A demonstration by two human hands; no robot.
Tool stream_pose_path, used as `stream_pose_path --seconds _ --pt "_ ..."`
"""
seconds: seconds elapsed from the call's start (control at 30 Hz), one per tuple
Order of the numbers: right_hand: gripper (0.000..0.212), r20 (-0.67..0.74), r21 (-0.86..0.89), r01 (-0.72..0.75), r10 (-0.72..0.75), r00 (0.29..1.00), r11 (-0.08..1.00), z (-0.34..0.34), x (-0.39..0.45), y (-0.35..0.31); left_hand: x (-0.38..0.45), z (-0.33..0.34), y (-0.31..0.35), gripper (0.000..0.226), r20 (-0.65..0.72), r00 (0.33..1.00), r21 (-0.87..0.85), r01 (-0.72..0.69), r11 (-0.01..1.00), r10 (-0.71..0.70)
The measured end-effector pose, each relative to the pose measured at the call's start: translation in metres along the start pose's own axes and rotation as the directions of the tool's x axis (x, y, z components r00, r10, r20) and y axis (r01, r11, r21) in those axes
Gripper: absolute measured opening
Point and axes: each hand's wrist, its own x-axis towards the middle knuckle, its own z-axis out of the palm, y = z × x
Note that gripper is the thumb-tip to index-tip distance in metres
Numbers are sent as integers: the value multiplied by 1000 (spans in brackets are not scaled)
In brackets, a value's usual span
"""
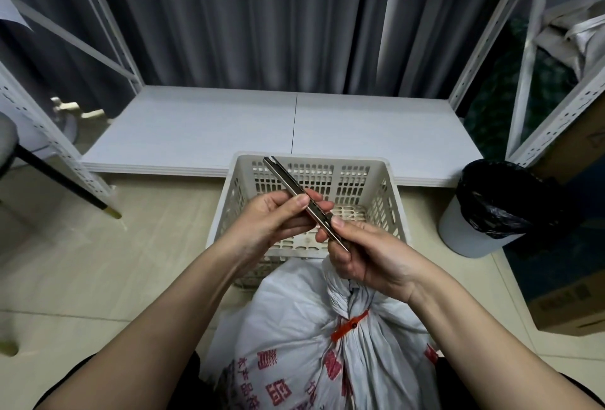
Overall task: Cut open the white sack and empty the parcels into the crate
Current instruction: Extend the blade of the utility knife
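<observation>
A white sack with red print stands at the bottom centre, its neck tied by an orange-red zip tie. Just beyond it sits an empty cream slotted crate on the floor. Above the crate I hold a slim metal utility knife, tip pointing up and to the left. My left hand pinches its middle between thumb and fingers. My right hand grips its lower end, thumb on the body, just above the sack's neck.
A low white shelf board runs behind the crate, framed by white perforated uprights. A bin with a black liner stands right of the crate, cardboard boxes further right. A black chair leg slants at left.
</observation>
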Motion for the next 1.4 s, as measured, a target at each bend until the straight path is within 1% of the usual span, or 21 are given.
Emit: stream_pose_path --seconds 0.03,0.13,0.17,0.2,0.27,0.33,0.43,0.5,0.57,0.77,0.8,0.9,1.0,1.03,1.1,1.17,1.2,1.27,1.33,1.4 --pt "29 43 43 -12 10 999 999 0 0 2 -1 0 0 30 7 1000 5 5 1000 -5" --pt "31 253 206 -55 1 967 977 1 1 7 -3 0 0 28 31 999 12 7 1000 -7" --pt "32 288 242 -64 -9 958 968 -1 1 9 -3 0 -1 28 34 999 20 8 1000 -8" --pt "34 285 256 -70 -6 958 964 -3 2 11 -4 0 -1 28 34 999 34 10 999 -11" --pt "36 208 228 -81 33 978 970 -4 2 13 -4 0 -2 27 32 999 88 7 996 -10" --pt "34 112 158 -79 62 992 984 -4 1 12 -4 0 -3 26 36 999 141 -2 990 -4" --pt "29 17 73 -50 49 999 996 0 -2 11 -5 -1 -4 27 45 999 156 -26 987 20" --pt "27 -14 70 -22 23 1000 997 0 -2 13 -6 -1 -5 27 50 998 166 -39 985 31" --pt "26 -16 71 -2 3 1000 998 0 -2 13 -7 -2 -6 28 46 998 174 -41 984 33" --pt "31 28 28 -9 8 1000 1000 4 -4 11 -8 -3 -10 27 52 998 202 -36 979 26" --pt "28 31 16 -11 10 999 1000 6 -5 11 -9 -3 -10 26 58 998 207 -36 978 25" --pt "20 30 9 -8 8 1000 1000 9 -6 13 -10 -3 -8 26 70 998 230 -24 973 8" --pt "24 -8 4 -14 14 1000 1000 9 -1 11 -9 -1 -10 32 45 999 207 -11 978 2" --pt "29 -41 -19 -4 3 999 1000 10 3 11 -8 2 -12 36 13 1000 182 -14 983 12" --pt "35 -140 -83 76 -87 986 994 12 11 14 -6 10 -18 41 -49 999 121 -9 993 15" --pt "35 -239 -176 154 -194 951 972 17 17 19 -7 22 -28 42 -41 999 95 32 995 -29" --pt "33 -282 -212 151 -208 936 966 20 19 21 -8 27 -31 39 -38 998 129 50 990 -46" --pt "30 -339 -214 87 -158 928 973 22 19 21 -8 33 -35 29 -57 998 193 42 980 -32" --pt "37 -335 -205 22 -91 938 979 17 18 17 -5 30 -34 26 -39 999 199 -6 980 14" --pt "45 -326 -246 -4 -79 942 969 10 17 9 -5 27 -29 26 -11 999 253 -44 966 49"
